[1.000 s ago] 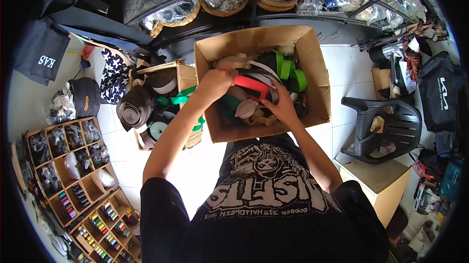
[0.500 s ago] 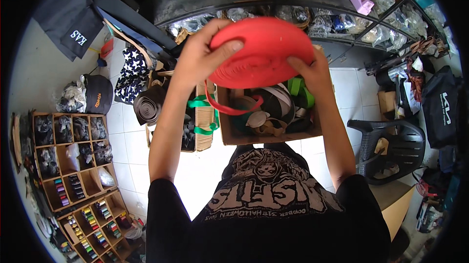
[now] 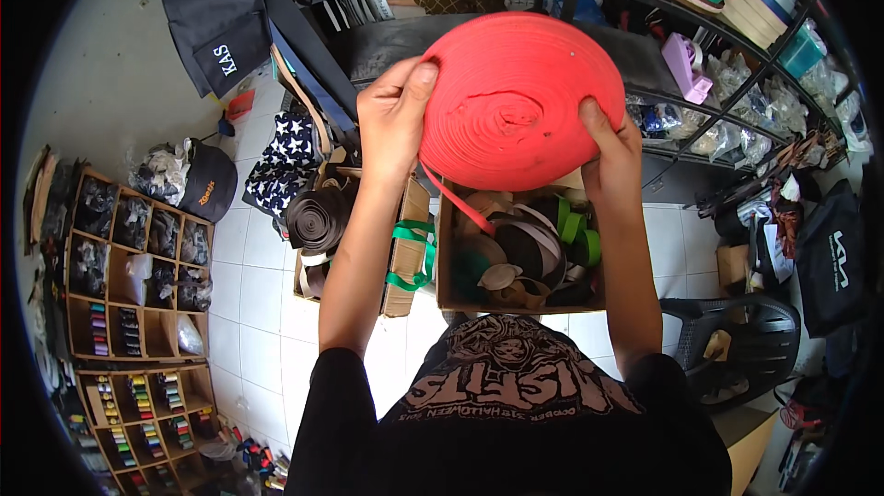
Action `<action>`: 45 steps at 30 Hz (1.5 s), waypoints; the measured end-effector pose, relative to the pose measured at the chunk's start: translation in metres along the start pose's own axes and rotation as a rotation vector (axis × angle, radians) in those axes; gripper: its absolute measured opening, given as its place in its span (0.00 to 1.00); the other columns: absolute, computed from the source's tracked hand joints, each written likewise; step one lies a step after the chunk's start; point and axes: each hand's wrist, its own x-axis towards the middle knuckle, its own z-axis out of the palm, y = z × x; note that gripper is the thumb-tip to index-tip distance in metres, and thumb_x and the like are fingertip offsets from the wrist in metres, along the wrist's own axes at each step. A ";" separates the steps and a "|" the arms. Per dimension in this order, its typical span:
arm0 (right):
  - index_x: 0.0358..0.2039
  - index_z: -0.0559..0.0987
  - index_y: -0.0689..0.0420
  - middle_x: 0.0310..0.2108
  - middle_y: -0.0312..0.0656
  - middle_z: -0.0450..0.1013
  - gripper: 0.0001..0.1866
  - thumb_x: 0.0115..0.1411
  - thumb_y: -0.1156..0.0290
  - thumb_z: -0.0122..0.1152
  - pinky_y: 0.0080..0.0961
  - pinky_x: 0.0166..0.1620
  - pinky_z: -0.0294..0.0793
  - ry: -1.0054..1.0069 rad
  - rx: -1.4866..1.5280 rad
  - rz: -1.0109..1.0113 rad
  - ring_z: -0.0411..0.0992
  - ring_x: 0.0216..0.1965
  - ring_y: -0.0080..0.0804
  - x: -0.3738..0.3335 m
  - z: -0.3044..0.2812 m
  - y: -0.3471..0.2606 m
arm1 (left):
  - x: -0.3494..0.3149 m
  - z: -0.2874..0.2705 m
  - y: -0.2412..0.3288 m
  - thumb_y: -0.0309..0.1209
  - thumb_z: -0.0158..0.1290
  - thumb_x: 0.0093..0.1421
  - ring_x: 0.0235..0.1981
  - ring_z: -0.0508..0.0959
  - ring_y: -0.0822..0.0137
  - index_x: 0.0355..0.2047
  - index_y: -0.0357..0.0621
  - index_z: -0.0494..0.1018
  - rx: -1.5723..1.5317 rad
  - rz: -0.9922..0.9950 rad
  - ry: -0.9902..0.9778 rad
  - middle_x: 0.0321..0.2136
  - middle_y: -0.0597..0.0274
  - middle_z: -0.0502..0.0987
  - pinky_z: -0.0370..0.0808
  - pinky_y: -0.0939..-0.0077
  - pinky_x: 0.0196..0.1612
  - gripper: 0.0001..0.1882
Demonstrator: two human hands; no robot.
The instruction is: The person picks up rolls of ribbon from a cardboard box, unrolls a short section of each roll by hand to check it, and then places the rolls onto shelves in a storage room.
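A large flat roll of red webbing [image 3: 506,81] is held up in front of me, its wound face toward me. My left hand [image 3: 394,114] grips its left edge, thumb on the face. On the right rim my right hand [image 3: 611,148] is closed, its thumb also pressed on the face. From the lower left of the roll a loose red tail hangs toward an open cardboard box [image 3: 446,280]. Inside that box lie dark, grey and tan rolls, plus a bright green roll [image 3: 584,245] at the right.
A second cardboard box [image 3: 398,301] with a green strap [image 3: 412,277] over its side stands left, near a dark coiled roll [image 3: 318,220]. Black shelving [image 3: 635,91] spans the back. A black plastic chair [image 3: 764,344] is at right, a thread cubby [image 3: 143,362] at left.
The red roll has tilted upright so its wound face shows more fully. Both hands have risen with it and still hold it. The view has shifted, showing more of the upper shelf.
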 end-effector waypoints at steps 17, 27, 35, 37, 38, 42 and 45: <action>0.55 0.66 0.62 0.52 0.45 0.70 0.27 0.57 0.71 0.62 0.26 0.50 0.70 -0.536 -0.292 -0.160 0.70 0.51 0.28 -0.004 0.054 0.071 | 0.034 0.028 0.055 0.44 0.50 0.64 0.33 0.77 0.73 0.40 0.31 0.75 -0.277 0.148 0.263 0.36 0.57 0.79 0.74 0.80 0.38 0.22; 0.37 0.78 0.62 0.23 0.43 0.76 0.08 0.59 0.72 0.59 0.22 0.25 0.71 -0.424 -0.806 -0.370 0.75 0.21 0.29 -0.032 0.060 0.037 | 0.045 -0.012 0.089 0.41 0.49 0.65 0.37 0.80 0.66 0.42 0.27 0.72 -0.294 0.231 0.353 0.39 0.50 0.78 0.78 0.74 0.41 0.23; 0.27 0.79 0.61 0.23 0.41 0.76 0.08 0.48 0.75 0.71 0.20 0.22 0.71 -0.376 -1.023 -0.900 0.74 0.18 0.29 0.004 0.044 -0.037 | 0.029 -0.041 0.098 0.37 0.50 0.64 0.36 0.81 0.62 0.43 0.23 0.70 -0.265 0.002 0.280 0.39 0.45 0.78 0.80 0.72 0.38 0.22; 0.28 0.78 0.60 0.26 0.41 0.77 0.15 0.43 0.70 0.75 0.18 0.21 0.70 -0.399 -1.071 -0.896 0.73 0.18 0.25 0.016 0.043 -0.049 | 0.018 -0.039 0.098 0.36 0.51 0.64 0.35 0.81 0.61 0.43 0.23 0.70 -0.244 -0.097 0.251 0.39 0.44 0.78 0.81 0.72 0.37 0.21; 0.33 0.79 0.60 0.32 0.43 0.77 0.20 0.39 0.68 0.77 0.17 0.21 0.70 -0.332 -0.987 -0.716 0.73 0.19 0.22 0.018 0.050 -0.055 | 0.013 -0.038 0.098 0.36 0.51 0.64 0.35 0.81 0.61 0.43 0.22 0.70 -0.274 -0.138 0.240 0.39 0.44 0.78 0.81 0.72 0.36 0.22; 0.46 0.77 0.60 0.48 0.49 0.73 0.38 0.32 0.63 0.81 0.13 0.22 0.69 -0.271 -0.767 -0.442 0.70 0.22 0.15 0.020 0.059 -0.060 | 0.006 -0.045 0.099 0.36 0.51 0.64 0.34 0.81 0.63 0.43 0.21 0.70 -0.277 -0.261 0.206 0.37 0.44 0.78 0.81 0.73 0.35 0.22; 0.56 0.71 0.57 0.57 0.51 0.67 0.48 0.31 0.63 0.81 0.12 0.24 0.69 -0.562 -0.805 -0.441 0.70 0.25 0.14 0.031 0.037 -0.049 | 0.005 -0.044 0.105 0.36 0.50 0.64 0.31 0.81 0.64 0.42 0.21 0.70 -0.226 -0.352 0.181 0.35 0.46 0.78 0.81 0.76 0.33 0.22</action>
